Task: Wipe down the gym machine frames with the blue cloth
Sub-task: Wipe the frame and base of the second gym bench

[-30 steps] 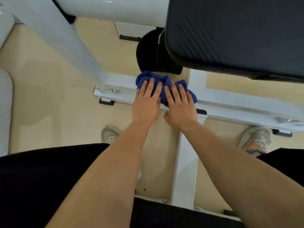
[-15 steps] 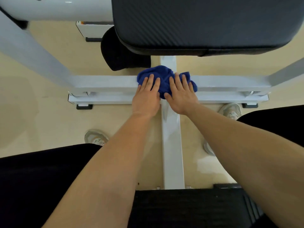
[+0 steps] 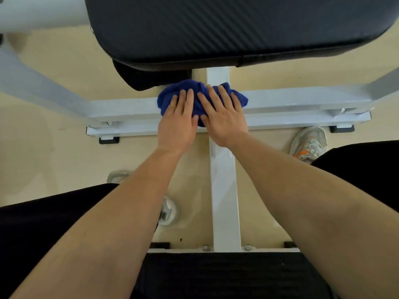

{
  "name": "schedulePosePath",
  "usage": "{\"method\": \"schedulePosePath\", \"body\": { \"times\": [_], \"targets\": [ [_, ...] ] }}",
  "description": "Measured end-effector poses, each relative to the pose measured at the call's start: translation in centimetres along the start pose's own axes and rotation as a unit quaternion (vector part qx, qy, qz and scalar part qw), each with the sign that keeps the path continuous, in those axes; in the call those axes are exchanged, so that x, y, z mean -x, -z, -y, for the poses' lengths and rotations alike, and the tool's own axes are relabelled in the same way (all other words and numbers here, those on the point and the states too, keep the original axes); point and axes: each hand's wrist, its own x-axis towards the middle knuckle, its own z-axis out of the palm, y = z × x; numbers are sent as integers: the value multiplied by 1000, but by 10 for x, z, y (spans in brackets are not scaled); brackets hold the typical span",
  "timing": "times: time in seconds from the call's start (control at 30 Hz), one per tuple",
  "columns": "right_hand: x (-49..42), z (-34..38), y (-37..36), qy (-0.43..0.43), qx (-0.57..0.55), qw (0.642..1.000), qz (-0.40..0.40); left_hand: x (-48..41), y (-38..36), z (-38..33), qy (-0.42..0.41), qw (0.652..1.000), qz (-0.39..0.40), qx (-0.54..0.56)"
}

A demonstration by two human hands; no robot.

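Note:
A bunched blue cloth (image 3: 200, 98) lies on the white cross bar (image 3: 291, 99) of the gym machine frame, where it meets the white centre beam (image 3: 224, 190). My left hand (image 3: 178, 121) presses flat on the cloth's left part, fingers straight. Beside it, my right hand (image 3: 223, 117) presses flat on the right part, fingers spread. Most of the cloth is hidden under the two hands.
A large black padded seat (image 3: 216, 29) overhangs the bar just beyond the cloth. A slanted white post (image 3: 36, 91) rises at left. A black footplate (image 3: 216, 275) lies near me. My shoes (image 3: 308, 145) stand on the beige floor beside the frame.
My view has shifted so the frame sits more centred and closer. Both hands stay flat on the cloth, which has slid a little along the cross bar over the centre beam.

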Motion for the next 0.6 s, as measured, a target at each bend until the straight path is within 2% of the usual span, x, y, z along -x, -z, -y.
{"method": "schedulePosePath", "body": {
  "times": [0.07,0.17,0.4,0.5,0.6],
  "targets": [
    [10,-21,0,-3,1,1000,-4,0,-11,-16,-29,999,11,-45],
    [24,-58,3,-13,2,1000,-8,-5,-20,-50,-29,999,17,-42],
    [53,-138,13,-75,-5,997,1,-26,-25,-134,-85,995,45,-3],
    [56,-141,15,-112,-16,994,9,-32,-26,-136,-115,992,56,15],
    [43,-115,18,-146,-46,988,12,-34,-21,-113,-117,992,46,26]
  ]
}}
